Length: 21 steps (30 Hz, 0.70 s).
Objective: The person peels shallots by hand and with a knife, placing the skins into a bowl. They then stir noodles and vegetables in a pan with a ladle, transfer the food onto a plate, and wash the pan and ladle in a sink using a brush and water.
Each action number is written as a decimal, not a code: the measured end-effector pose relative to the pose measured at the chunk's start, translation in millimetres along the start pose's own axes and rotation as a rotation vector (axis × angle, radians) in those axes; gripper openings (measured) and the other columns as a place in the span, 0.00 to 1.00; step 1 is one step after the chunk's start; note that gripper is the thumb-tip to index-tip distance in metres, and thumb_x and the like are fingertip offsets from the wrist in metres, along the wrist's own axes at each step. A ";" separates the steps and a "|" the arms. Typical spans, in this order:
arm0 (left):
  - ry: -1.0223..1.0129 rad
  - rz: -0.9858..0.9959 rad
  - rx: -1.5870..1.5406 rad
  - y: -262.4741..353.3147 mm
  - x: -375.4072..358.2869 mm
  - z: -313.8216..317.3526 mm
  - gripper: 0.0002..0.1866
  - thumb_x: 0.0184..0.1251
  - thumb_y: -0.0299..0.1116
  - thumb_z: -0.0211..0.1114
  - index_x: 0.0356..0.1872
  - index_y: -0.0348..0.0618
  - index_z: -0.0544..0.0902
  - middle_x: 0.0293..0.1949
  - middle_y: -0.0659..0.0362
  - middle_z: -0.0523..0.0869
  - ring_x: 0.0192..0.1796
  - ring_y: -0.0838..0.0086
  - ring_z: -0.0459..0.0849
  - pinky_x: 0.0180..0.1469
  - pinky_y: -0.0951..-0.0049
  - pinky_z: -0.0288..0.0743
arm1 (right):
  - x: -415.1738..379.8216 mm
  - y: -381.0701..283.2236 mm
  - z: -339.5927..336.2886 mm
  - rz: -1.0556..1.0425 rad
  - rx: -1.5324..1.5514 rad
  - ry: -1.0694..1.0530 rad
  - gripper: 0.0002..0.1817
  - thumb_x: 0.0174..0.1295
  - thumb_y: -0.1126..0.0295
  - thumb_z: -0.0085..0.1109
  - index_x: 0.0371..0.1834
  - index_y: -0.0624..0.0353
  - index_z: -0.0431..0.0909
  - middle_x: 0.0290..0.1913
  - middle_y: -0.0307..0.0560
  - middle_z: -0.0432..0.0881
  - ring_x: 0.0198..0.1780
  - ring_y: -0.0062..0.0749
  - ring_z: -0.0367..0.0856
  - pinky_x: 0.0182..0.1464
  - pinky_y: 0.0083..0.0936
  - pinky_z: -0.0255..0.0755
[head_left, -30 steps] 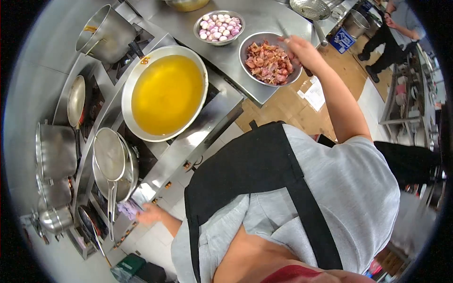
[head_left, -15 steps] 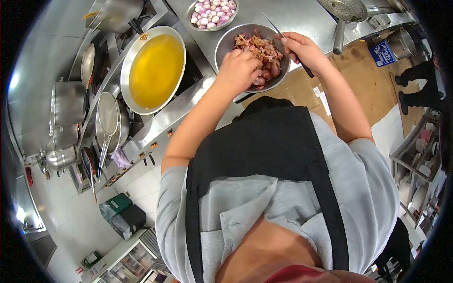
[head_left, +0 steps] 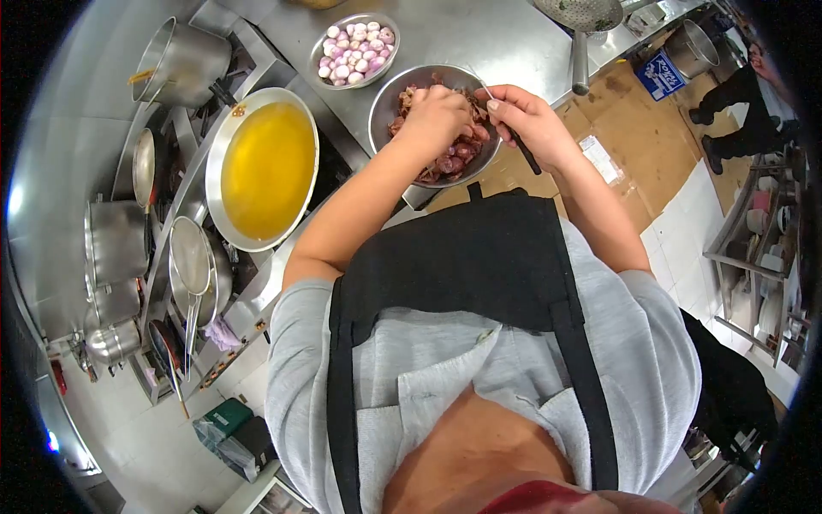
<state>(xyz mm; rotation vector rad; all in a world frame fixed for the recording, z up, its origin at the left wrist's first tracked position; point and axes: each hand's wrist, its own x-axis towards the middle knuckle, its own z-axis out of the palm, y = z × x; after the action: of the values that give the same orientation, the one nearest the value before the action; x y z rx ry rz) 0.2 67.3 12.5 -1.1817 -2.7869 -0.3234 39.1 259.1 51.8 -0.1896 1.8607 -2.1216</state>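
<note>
A steel bowl (head_left: 377, 122) in front of me holds reddish-purple unpeeled shallots (head_left: 454, 160) and loose brown skins (head_left: 411, 96). My left hand (head_left: 438, 120) reaches down into it, fingers curled among the skins; whatever they grip is hidden. At the bowl's right rim, my right hand (head_left: 529, 120) is closed around a small knife (head_left: 524, 152). The knife's dark handle points down toward me, and its thin blade angles up over the rim. Just beyond, a second steel bowl (head_left: 388, 68) is filled with peeled shallots (head_left: 355, 53), white and pink.
On the stove at left sits a wide pan (head_left: 214, 184) of yellow oil, with a strainer (head_left: 190, 257) and a tall pot (head_left: 193, 64) nearby. A perforated ladle (head_left: 582, 13) lies at upper right. Another person's legs (head_left: 728, 111) show at far right.
The view has shifted, so the bowls and pan sit lower and further left. My left hand has moved farther across the bowl. The knife stays in my right hand.
</note>
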 end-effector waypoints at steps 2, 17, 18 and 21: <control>0.182 -0.212 -0.227 -9.7 -6.8 -4.0 0.08 0.50 0.36 0.68 0.31 0.49 0.86 0.39 0.65 0.84 0.48 0.65 0.77 0.56 0.63 0.63 | -2.9 -1.6 1.7 0.008 0.043 0.030 0.18 0.67 0.64 0.49 0.56 0.61 0.72 0.28 0.32 0.74 0.26 0.13 0.67 0.27 0.12 0.61; 0.323 -0.611 -1.927 2.5 -49.4 -42.4 0.12 0.65 0.26 0.60 0.48 0.37 0.74 0.44 0.56 0.81 0.45 0.73 0.81 0.48 0.74 0.77 | 23.2 23.6 48.2 -0.111 0.069 -0.103 0.23 0.65 0.73 0.52 0.63 0.62 0.64 0.41 0.39 0.78 0.37 0.15 0.73 0.39 0.15 0.71; 0.330 -0.623 -1.955 2.5 -50.4 -42.9 0.13 0.65 0.27 0.60 0.48 0.37 0.74 0.44 0.57 0.81 0.45 0.73 0.81 0.49 0.73 0.77 | 22.0 19.9 48.7 -0.092 0.082 -0.140 0.23 0.65 0.73 0.52 0.64 0.62 0.64 0.43 0.39 0.78 0.39 0.16 0.73 0.41 0.16 0.71; 0.371 -0.629 -1.982 -5.4 -55.3 -30.2 0.14 0.64 0.28 0.62 0.49 0.37 0.74 0.44 0.57 0.81 0.45 0.74 0.80 0.50 0.72 0.76 | 24.9 28.4 49.2 -0.080 0.075 -0.212 0.25 0.65 0.73 0.52 0.65 0.61 0.62 0.44 0.38 0.77 0.39 0.15 0.73 0.42 0.15 0.70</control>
<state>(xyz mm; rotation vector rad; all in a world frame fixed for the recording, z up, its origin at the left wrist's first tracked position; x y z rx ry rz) 35.0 18.0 31.6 0.0809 -1.6258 -3.1032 34.5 201.8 28.5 -0.4604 1.6760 -2.1256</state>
